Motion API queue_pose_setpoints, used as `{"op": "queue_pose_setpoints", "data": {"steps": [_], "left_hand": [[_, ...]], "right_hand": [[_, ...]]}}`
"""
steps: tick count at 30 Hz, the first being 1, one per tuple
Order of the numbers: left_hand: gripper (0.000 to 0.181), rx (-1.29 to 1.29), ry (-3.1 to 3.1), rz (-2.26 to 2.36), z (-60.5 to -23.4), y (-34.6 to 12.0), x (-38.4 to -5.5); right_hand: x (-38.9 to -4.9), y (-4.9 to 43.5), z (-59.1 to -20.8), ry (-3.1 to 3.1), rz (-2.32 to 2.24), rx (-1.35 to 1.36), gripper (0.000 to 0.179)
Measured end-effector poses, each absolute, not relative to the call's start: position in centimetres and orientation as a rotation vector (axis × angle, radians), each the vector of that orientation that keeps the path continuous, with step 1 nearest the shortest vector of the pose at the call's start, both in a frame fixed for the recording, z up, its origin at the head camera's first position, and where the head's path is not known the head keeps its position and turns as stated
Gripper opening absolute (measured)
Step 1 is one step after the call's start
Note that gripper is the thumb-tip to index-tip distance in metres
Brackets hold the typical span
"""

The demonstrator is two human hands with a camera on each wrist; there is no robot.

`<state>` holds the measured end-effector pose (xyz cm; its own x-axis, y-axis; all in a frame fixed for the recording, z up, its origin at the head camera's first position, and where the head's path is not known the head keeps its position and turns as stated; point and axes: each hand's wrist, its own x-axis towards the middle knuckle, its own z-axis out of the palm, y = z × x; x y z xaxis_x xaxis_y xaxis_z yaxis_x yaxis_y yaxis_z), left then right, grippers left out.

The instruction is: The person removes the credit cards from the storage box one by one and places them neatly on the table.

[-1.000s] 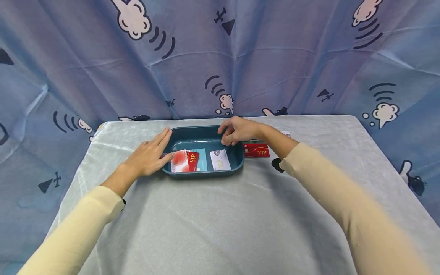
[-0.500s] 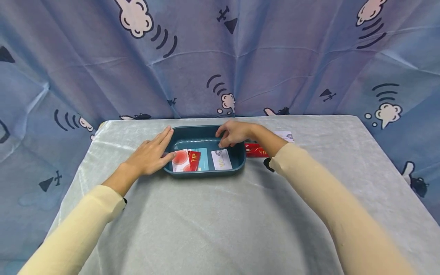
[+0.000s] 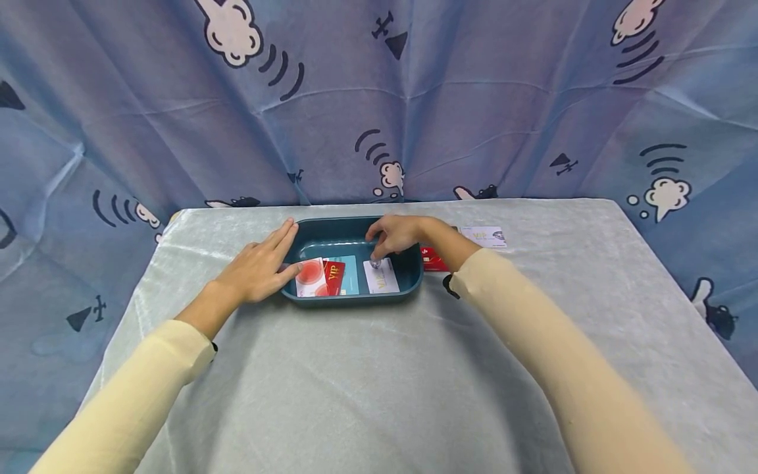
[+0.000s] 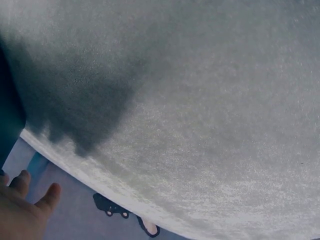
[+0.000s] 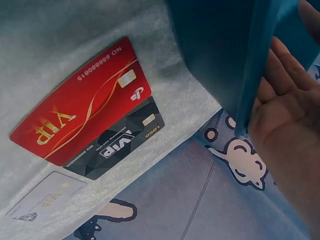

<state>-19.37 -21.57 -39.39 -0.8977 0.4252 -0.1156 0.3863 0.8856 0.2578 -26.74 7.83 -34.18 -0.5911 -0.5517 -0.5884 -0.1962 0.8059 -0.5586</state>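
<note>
A dark teal tray (image 3: 349, 301) stands on the table. My left hand (image 3: 251, 268) rests against its left rim, fingers straight and thumb reaching over the edge. Inside lie a white card with red circles (image 3: 309, 280), a red VIP card (image 3: 334, 278), a light blue card (image 3: 352, 275) and, to the right, a white VIP card (image 3: 383, 279). Over the right part of the tray, my right hand (image 3: 398, 236) reaches in, its thumb and fingers apart. The thumb tip is at the far edge of the white VIP card; whether it touches is unclear.
Right of the tray, a red VIP card (image 5: 82, 102), a black VIP card (image 5: 117, 142) and a white VIP card (image 5: 47, 197) lie on the pale tablecloth (image 3: 331, 382). A patterned blue curtain (image 3: 474, 99) hangs behind the table.
My right hand has moved left and nearer over the tray, toward the white VIP card inside. More of the white card on the table now shows. The left hand stays put.
</note>
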Motion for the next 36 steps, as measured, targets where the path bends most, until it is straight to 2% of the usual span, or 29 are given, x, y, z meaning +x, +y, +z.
{"op": "queue_pose_setpoints", "data": {"steps": [36], "left_hand": [[0.081, 0.64, 2.899, 0.337, -39.23, -21.46, -19.17]], "right_hand": [[-26.18, 7.15, -34.67, 2.17, -0.356, -0.657, 0.056]]}}
